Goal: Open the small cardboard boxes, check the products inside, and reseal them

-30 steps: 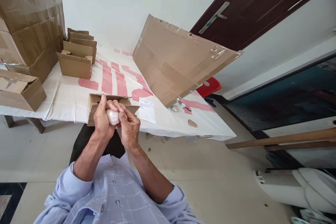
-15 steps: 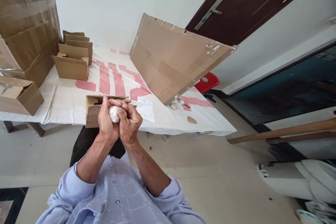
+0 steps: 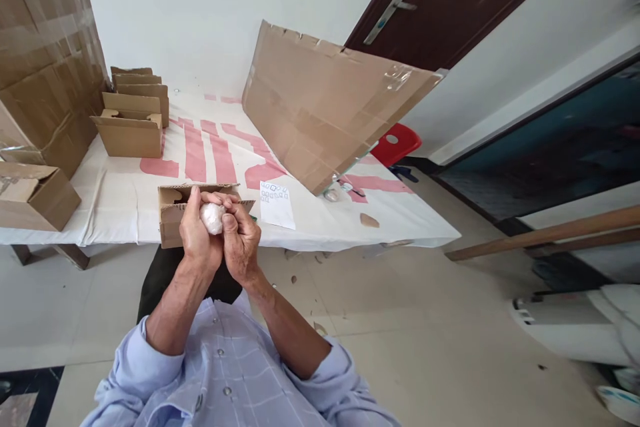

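Note:
A round, whitish ball [image 3: 213, 218], looking like something wrapped in plastic film, is cupped between both my hands. My left hand [image 3: 196, 233] wraps its left side with the thumb pointing up. From the right, my right hand [image 3: 242, 238] closes on it, thumb pressed against the ball's edge. Just behind the hands, at the table's front edge, stands an open small cardboard box [image 3: 171, 217]; my hands hide much of it and what it holds. A sheet of paper [image 3: 277, 205] with small drawn squares lies to the right of the box.
Several small open cartons [image 3: 129, 135] stand in a row at the back left, beside a large taped box [image 3: 50, 73]. A closed carton [image 3: 37, 197] sits at the left edge. A big cardboard sheet [image 3: 330, 107] leans at the right; a red stool [image 3: 397, 144] is behind it.
The view has shifted slightly. Both hands stay around the ball, and more of its white surface shows between the fingers now.

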Tool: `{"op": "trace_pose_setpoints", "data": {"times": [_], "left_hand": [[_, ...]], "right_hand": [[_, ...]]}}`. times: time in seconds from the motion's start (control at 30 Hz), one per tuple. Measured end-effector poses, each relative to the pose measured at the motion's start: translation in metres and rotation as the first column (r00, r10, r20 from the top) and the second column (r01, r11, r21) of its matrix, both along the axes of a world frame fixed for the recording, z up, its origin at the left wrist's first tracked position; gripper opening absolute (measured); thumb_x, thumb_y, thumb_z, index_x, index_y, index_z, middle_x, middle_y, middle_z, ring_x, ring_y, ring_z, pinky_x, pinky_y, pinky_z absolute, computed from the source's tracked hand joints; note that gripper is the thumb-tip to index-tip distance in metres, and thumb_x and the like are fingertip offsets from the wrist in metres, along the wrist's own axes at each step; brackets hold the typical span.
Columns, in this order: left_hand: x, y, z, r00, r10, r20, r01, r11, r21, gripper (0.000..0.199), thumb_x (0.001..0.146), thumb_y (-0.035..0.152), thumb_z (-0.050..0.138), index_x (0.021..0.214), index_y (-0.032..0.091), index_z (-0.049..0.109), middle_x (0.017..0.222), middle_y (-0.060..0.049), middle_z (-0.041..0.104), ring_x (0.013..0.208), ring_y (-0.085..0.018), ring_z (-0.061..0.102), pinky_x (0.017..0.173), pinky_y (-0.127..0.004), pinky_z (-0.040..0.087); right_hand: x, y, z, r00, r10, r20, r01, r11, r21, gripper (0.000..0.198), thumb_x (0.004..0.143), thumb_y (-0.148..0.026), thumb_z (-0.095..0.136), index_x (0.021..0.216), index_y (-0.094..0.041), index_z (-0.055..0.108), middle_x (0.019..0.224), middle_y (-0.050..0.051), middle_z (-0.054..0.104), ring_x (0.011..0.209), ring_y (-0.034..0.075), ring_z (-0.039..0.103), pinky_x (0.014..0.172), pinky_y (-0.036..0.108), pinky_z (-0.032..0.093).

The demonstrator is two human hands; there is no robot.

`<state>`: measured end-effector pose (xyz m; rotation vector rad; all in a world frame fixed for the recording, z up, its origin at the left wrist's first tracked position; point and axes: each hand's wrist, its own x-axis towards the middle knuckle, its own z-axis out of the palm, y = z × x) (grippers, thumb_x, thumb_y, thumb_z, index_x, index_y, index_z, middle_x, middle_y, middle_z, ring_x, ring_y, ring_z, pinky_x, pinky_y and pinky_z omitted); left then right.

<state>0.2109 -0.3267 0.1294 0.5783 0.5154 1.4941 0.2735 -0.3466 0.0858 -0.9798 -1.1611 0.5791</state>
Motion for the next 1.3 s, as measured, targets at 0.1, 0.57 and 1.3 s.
{"op": "trace_pose_setpoints", "data": {"times": [0.1,0.57,1.3], "left_hand": [[0.001,-0.001,-0.004,0.996,0.072,-0.058,-0.071,0.997,0.029,0.051,0.102,0.064,0.065,0.072,0.023,0.061,0.078,-0.004,0.075,0.087,-0.023,0.080,0.090,-0.038,0.065],[-0.023,-0.004,0.005,0.926,0.091,-0.366,0.029,0.951,0.308,0.069,0.098,0.082,0.064,0.074,0.020,0.081,0.082,-0.009,0.081,0.059,-0.018,0.070,0.055,-0.033,0.057],[-0.031,0.008,-0.011,0.829,0.293,-0.475,0.000,0.851,0.525,0.051,0.097,0.073,0.072,0.100,0.025,0.088,0.111,-0.011,0.083,0.096,-0.027,0.075,0.089,-0.039,0.062]], "right_hand": [[0.001,-0.003,0.004,0.997,0.072,-0.036,-0.072,0.997,-0.018,0.071,0.091,-0.091,0.065,0.110,-0.023,0.077,0.103,0.008,0.078,0.101,0.028,0.073,0.086,0.038,0.062],[0.006,-0.005,0.009,0.878,0.348,-0.327,-0.410,0.901,-0.140,0.078,0.082,-0.099,0.068,0.070,-0.022,0.062,0.054,-0.003,0.049,0.047,0.012,0.046,0.042,0.028,0.039],[0.002,-0.001,0.020,0.903,0.272,-0.334,-0.337,0.929,-0.153,0.069,0.070,-0.087,0.089,0.086,-0.025,0.064,0.058,-0.009,0.058,0.047,0.009,0.048,0.044,0.024,0.042]]}}
